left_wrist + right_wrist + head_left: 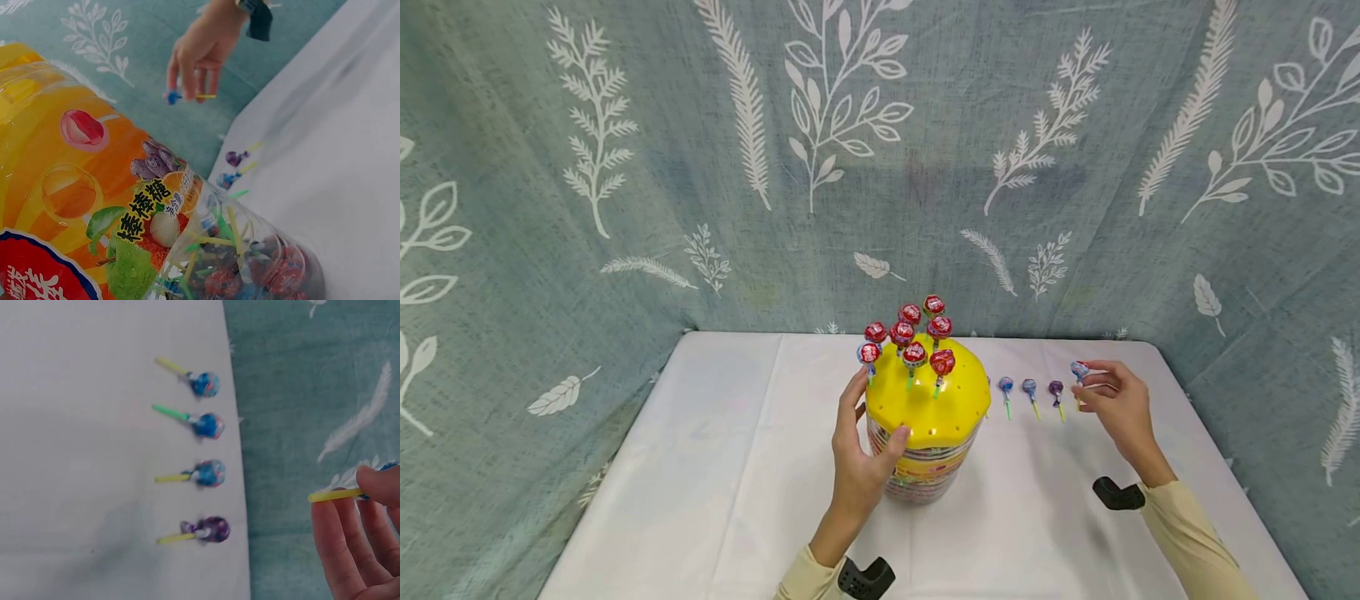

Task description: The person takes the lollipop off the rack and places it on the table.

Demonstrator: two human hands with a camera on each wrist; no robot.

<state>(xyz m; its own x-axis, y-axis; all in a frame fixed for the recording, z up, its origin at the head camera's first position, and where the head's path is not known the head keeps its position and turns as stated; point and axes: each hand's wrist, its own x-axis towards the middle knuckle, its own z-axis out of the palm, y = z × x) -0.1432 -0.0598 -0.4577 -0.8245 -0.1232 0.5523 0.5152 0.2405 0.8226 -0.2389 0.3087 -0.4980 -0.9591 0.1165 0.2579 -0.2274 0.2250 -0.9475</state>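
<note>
Right hand has thumb and fingertips pinched on a blue-wrapped lollipop, held up off the white table. Candy end up, yellow stick pointing roughly down, so its long axis runs about parallel to the upright jar.

Key relation: jar is to the left of the pinch, well apart, with the lollipop row between. Left hand is the nearer one to the jar: grips its left side near the top, thumb at the front under the rim of the yellow lid. Red-wrapped lollipops stand in the lid's far and left part; front part bare, small holes near the rim.

Row: four in the right wrist view, three blue, one purple; sticks toward the person. Purple one is nearest the right hand.
</note>
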